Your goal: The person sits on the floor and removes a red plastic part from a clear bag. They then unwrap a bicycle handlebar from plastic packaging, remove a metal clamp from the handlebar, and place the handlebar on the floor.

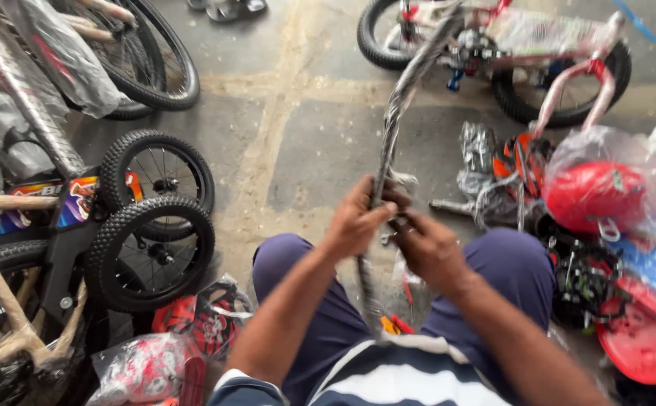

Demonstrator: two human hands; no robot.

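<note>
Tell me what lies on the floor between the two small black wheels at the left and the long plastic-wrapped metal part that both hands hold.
In the head view, only bare grey concrete floor lies there.

One head-worn camera looks steeply down from close above the person's lap, facing the concrete floor [298, 143] toward 12 o'clock; small bicycle wheels [151, 225] sit at 9 o'clock.

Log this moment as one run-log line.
left hand: grips wrapped bar | right hand: on bar's wrap | seated, floor | small wheels left | red helmet right
</note>
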